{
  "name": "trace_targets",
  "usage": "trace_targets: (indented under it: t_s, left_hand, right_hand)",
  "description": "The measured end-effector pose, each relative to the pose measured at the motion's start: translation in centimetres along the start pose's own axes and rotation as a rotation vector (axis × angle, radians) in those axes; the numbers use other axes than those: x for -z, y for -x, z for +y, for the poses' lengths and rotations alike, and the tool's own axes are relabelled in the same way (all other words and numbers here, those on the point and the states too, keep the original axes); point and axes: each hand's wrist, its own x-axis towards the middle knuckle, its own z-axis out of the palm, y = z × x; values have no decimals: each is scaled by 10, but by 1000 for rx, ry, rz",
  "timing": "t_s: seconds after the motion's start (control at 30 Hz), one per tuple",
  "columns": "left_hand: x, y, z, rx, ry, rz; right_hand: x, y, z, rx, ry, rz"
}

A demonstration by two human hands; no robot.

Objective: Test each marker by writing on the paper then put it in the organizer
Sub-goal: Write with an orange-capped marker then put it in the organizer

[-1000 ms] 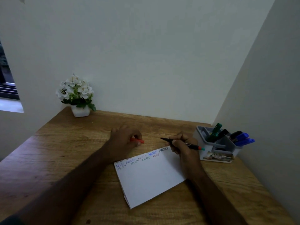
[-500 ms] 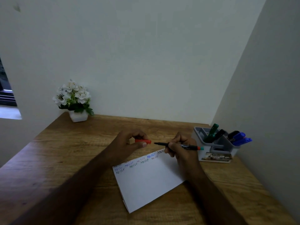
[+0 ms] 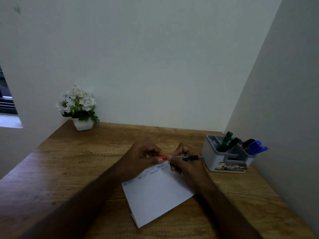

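Note:
A white paper (image 3: 155, 195) with rows of handwritten letters along its far edge lies on the wooden desk (image 3: 69, 169). Just beyond that far edge, my right hand (image 3: 184, 164) grips a black marker (image 3: 189, 156) held level, its teal end pointing toward the organizer. My left hand (image 3: 139, 157) pinches the red cap (image 3: 161, 156), which meets the marker's tip end. The grey organizer (image 3: 212, 156) stands at the right and holds green, black and blue markers.
A white pot of white flowers (image 3: 78, 107) stands at the desk's far left corner. Walls close off the desk at the back and on the right, right behind the organizer.
My hands have come together: the red cap in my left hand moved right and now meets the tip of the marker, which has lifted off the paper to a level position.

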Motion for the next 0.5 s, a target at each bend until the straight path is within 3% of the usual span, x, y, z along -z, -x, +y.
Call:
trace_targets:
  t_s: [0.5]
  left_hand:
    - [-5, 2, 1, 51, 116, 53]
  right_hand:
    - [-1, 0, -1, -6, -94, -51]
